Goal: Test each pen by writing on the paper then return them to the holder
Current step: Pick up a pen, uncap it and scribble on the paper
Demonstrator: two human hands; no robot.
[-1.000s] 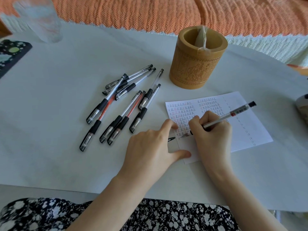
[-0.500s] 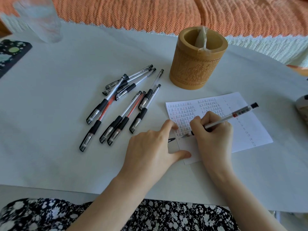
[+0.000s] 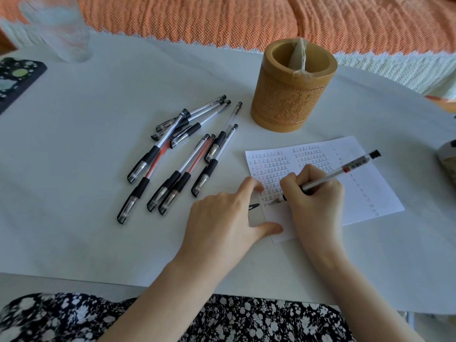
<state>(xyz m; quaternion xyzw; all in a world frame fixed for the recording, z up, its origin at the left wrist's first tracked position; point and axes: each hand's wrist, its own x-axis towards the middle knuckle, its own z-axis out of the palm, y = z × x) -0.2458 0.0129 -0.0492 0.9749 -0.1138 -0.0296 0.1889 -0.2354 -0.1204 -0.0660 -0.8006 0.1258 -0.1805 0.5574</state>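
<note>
My right hand (image 3: 317, 206) grips a clear-barrelled pen (image 3: 345, 170), its tip touching the white paper (image 3: 370, 193) near the lower left rows of written marks. My left hand (image 3: 223, 225) lies flat, with fingers spread, pressing the paper's left edge; a black pen cap (image 3: 253, 206) peeks out beneath it. Several capped pens (image 3: 180, 156) with black grips lie scattered on the table to the left of the paper. The carved bamboo holder (image 3: 292, 95) stands upright behind the paper, with only a strip of tape visible inside.
A frosted glass (image 3: 59, 28) stands at the far left, beside a dark patterned case (image 3: 14, 80). A grey object (image 3: 447, 161) sits at the right edge. An orange blanket (image 3: 246, 18) lies behind the white table (image 3: 74, 169).
The pen in my right hand has shifted slightly, its back end moving a little right and down as it writes. My left hand and the loose pens have stayed put.
</note>
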